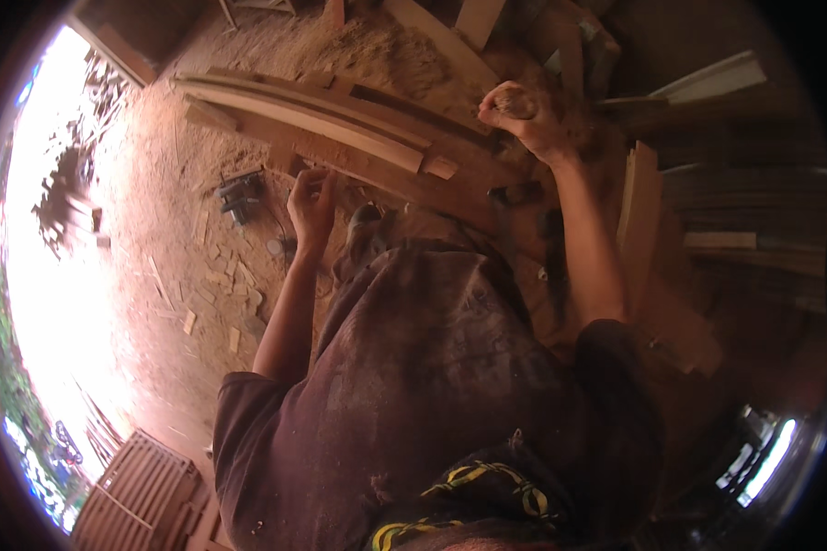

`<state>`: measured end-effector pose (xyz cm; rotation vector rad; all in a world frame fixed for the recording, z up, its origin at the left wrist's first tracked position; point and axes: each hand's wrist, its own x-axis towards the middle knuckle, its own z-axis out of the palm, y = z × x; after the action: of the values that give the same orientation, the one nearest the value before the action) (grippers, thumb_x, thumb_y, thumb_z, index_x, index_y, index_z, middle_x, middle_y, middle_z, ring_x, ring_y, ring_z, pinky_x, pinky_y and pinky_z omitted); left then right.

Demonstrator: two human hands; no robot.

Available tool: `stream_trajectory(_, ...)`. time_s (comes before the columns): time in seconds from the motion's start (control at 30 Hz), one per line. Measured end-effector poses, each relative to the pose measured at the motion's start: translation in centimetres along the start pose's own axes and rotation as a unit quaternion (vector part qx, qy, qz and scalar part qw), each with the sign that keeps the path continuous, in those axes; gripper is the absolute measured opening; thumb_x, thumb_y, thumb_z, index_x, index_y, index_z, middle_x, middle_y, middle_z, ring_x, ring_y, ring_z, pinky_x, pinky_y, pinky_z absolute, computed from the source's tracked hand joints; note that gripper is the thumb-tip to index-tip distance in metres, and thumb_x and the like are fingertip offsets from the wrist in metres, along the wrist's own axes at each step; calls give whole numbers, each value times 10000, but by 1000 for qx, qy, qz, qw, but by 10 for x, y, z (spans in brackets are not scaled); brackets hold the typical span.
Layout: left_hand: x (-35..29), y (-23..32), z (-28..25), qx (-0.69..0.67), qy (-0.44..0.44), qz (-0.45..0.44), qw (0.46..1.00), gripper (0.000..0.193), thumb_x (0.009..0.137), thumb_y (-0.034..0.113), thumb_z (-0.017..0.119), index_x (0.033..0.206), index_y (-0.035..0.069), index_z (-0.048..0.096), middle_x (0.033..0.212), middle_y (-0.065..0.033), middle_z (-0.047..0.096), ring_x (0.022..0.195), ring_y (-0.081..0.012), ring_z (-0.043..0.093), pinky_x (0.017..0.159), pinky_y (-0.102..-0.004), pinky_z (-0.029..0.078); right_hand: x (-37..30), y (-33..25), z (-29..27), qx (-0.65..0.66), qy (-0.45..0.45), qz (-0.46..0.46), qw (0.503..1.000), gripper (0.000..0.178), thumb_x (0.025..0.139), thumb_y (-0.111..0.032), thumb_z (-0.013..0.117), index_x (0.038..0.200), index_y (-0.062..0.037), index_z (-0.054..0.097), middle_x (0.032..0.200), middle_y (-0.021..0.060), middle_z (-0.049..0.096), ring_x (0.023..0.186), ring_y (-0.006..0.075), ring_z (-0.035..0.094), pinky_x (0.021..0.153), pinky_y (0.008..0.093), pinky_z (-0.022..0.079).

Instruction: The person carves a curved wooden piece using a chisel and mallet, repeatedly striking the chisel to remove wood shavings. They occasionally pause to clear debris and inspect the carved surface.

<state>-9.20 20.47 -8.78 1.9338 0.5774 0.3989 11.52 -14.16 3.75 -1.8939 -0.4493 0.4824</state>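
Note:
My right hand (544, 138) is raised over the right end of the boards, its fingers wrapped round a roundish brown object (515, 104) whose kind I cannot make out. At the near edge of the boards my left hand (311, 204) is closed with curled fingers; whatever it may hold is too small or hidden to name. Long wooden pieces (331, 131) lie side by side on a wide plank (377, 176) in front of me. A short pale wood block (441, 167) sits by their right end.
A dark power tool (240, 196) rests on the dusty ground to the left, above scattered wood offcuts (220, 278). An upright board (636, 197) and stacked timber (744, 211) stand at the right. A slatted wooden panel (142, 491) is at lower left.

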Motion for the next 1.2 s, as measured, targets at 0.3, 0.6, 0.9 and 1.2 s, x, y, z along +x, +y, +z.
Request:
stream_trajectory(0.3,-103,-68,10,-133,48,-210,967,221,1022,217,780,1100,12,752,971,-59,782,891,-142,748,765,-292,566,48,-9,-4,-139,-210,-44,967,330,901,-254,912,1189,-170,773,1271,-17,749,1269,196,646,1137,405,497)
stream_trajectory(0.6,-134,-71,16,-161,33,-268,949,219,1026,239,784,1140,56,744,1007,-29,772,900,-141,748,760,-289,564,42,94,8,-120,-218,91,964,475,869,-238,936,1287,-131,737,1376,47,732,1310,222,649,1143,404,500)
stream_trajectory(0.9,-136,-54,10,-160,-9,-313,936,243,1025,250,785,1149,46,738,1042,-44,768,945,-143,736,764,-290,562,10,155,10,-144,-99,124,977,667,850,-335,941,1410,-84,680,1408,161,718,1365,294,650,1143,429,496)
stream_trajectory(1.2,-147,-41,8,-147,-30,-349,925,264,1014,235,797,1193,48,745,1072,-62,776,969,-174,751,782,-322,580,-76,129,-4,-276,128,55,951,602,968,-348,821,1444,-48,605,1426,174,675,1321,366,654,1073,488,536)
